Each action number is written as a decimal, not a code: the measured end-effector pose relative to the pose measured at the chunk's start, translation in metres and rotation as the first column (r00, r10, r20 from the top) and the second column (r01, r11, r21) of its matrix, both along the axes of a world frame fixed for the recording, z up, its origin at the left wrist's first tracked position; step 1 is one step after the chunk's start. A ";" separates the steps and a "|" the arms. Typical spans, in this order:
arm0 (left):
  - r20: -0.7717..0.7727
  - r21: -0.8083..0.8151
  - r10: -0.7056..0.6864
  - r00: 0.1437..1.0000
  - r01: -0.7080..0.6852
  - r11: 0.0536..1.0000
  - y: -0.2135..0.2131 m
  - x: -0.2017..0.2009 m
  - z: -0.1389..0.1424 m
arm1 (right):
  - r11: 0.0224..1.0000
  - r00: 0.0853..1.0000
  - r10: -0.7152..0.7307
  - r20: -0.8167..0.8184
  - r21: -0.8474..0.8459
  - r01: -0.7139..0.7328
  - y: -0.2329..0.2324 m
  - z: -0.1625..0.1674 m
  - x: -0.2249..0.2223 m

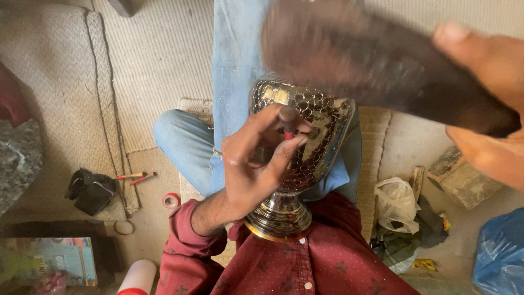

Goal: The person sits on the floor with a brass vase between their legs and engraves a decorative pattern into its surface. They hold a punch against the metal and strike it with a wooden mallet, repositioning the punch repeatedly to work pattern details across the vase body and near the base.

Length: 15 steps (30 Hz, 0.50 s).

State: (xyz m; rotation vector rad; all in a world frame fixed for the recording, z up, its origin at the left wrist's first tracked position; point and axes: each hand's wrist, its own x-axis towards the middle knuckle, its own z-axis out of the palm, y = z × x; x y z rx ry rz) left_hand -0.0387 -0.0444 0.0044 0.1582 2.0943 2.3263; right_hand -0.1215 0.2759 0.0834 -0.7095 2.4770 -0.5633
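A shiny metal vase [314,117] with a hammered, scale-like pattern and a polished foot rests on my lap, tilted away from me. My left hand [254,164] pinches a small punch tool [287,121] with a dark head and red shaft against the vase's side. My right hand [486,104] is raised close to the camera at the upper right, gripping a dark wooden mallet [376,63], which is blurred. My legs in blue jeans stretch out under the vase.
On the floor at left lie a black pouch [91,190], two red-tipped tools [136,176], a red tape roll [171,200] and a colourful box [52,261]. At right are a plastic bag [396,205], a stone block [464,180] and a blue bag [501,254].
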 end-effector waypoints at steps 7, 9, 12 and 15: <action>0.031 0.124 0.001 1.000 -0.005 0.992 0.001 -0.007 -0.009 | 0.991 0.986 0.116 -0.122 0.073 -0.108 -0.025 0.014 -0.014; 0.037 0.067 -0.038 0.999 0.036 0.997 -0.001 -0.009 -0.008 | 0.997 0.991 0.071 -0.114 0.038 -0.067 -0.022 0.014 -0.016; 0.134 0.021 -0.049 0.990 0.047 0.999 -0.001 -0.013 -0.006 | 1.000 0.995 0.018 -0.094 -0.002 -0.019 -0.018 0.015 -0.018; -0.063 0.052 -0.092 0.994 0.095 0.994 -0.002 -0.018 -0.002 | 0.999 0.996 -0.032 -0.078 -0.037 0.029 -0.020 0.014 -0.010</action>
